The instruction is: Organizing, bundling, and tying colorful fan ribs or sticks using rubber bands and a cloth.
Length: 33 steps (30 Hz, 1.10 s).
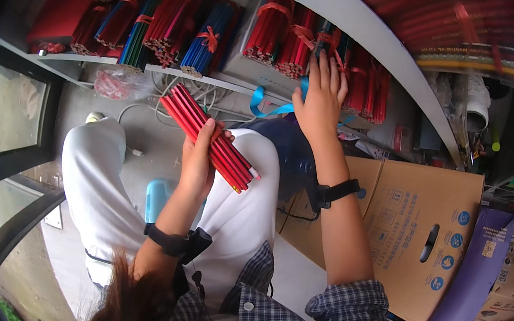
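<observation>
My left hand grips a bundle of red pencils above my lap; at least one has a pinkish-white end. My right hand reaches up to the shelf, its fingers spread over a dark bundle of pencils tied with red ribbon. The fingertips hide part of that bundle, and I cannot tell if they grip it. Just left of this hand lie tied red pencil bundles on a grey box. A blue ribbon hangs beside my right hand.
Farther left on the shelf lie a blue pencil bundle and several red, green and mixed ones. A large cardboard box and a purple panel stand at the right. Pale cables and a plastic bag lie below the shelf.
</observation>
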Each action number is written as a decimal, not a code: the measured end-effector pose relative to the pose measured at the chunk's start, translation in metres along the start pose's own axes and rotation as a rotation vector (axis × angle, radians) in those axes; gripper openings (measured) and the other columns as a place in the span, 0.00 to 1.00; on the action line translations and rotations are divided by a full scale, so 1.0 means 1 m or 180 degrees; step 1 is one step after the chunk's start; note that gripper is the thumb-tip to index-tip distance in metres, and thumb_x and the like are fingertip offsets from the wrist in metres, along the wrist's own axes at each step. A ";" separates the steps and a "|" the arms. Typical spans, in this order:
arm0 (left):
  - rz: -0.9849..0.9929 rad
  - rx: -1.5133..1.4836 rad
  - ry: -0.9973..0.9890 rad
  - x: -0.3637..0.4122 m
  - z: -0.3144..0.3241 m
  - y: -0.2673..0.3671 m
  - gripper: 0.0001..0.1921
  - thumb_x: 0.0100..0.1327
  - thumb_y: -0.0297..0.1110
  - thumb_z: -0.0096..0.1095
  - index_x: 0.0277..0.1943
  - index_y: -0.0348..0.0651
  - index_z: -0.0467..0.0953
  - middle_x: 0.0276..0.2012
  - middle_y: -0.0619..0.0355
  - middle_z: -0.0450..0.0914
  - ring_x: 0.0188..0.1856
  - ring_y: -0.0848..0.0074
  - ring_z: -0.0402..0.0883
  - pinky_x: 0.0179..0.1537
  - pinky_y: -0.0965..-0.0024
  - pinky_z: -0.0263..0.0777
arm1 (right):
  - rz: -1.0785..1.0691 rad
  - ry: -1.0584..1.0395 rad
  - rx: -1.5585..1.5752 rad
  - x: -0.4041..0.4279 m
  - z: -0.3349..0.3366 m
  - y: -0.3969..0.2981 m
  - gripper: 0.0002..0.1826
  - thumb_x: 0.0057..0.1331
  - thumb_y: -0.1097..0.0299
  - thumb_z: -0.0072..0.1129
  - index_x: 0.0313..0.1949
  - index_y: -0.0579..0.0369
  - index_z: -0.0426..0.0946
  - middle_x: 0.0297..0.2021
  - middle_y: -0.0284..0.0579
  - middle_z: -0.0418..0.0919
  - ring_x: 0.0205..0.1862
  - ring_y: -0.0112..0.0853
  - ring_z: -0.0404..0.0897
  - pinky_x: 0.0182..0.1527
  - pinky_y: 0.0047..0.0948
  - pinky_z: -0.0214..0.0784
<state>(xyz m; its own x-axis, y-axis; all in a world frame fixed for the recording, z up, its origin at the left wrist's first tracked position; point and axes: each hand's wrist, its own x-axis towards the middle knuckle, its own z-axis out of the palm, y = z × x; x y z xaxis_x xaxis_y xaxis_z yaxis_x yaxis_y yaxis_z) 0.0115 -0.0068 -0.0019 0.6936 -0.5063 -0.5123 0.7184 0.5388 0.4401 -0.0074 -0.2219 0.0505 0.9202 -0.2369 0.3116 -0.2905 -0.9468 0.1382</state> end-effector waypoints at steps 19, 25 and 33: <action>0.0075 -0.0045 0.0015 0.005 -0.002 0.010 0.14 0.63 0.41 0.55 0.43 0.39 0.66 0.35 0.57 0.74 0.38 0.75 0.75 0.42 0.73 0.71 | 0.0593 0.0326 0.0120 -0.022 -0.005 0.023 0.30 0.60 0.60 0.53 0.60 0.58 0.58 0.60 0.55 0.59 0.60 0.47 0.60 0.63 0.48 0.42; 0.0144 0.0024 0.0049 0.002 -0.002 0.010 0.15 0.63 0.40 0.56 0.44 0.39 0.66 0.36 0.57 0.74 0.39 0.74 0.75 0.44 0.72 0.71 | 0.0563 0.0666 0.0352 -0.028 -0.019 0.040 0.29 0.62 0.59 0.52 0.60 0.59 0.58 0.59 0.53 0.61 0.62 0.45 0.57 0.64 0.47 0.41; 0.0100 0.0126 -0.0005 0.004 -0.005 -0.008 0.15 0.62 0.41 0.57 0.44 0.41 0.65 0.38 0.57 0.73 0.39 0.73 0.74 0.45 0.69 0.72 | 0.1400 0.0201 0.0151 -0.050 -0.002 0.075 0.31 0.66 0.54 0.43 0.63 0.58 0.54 0.63 0.50 0.56 0.67 0.46 0.48 0.65 0.50 0.37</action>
<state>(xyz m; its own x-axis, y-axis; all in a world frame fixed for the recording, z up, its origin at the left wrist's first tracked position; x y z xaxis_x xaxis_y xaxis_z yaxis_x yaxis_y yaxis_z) 0.0085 -0.0096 -0.0110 0.7159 -0.4907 -0.4967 0.6977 0.5273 0.4848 -0.0759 -0.2803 0.0468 0.6936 -0.6069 0.3880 -0.6369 -0.7683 -0.0632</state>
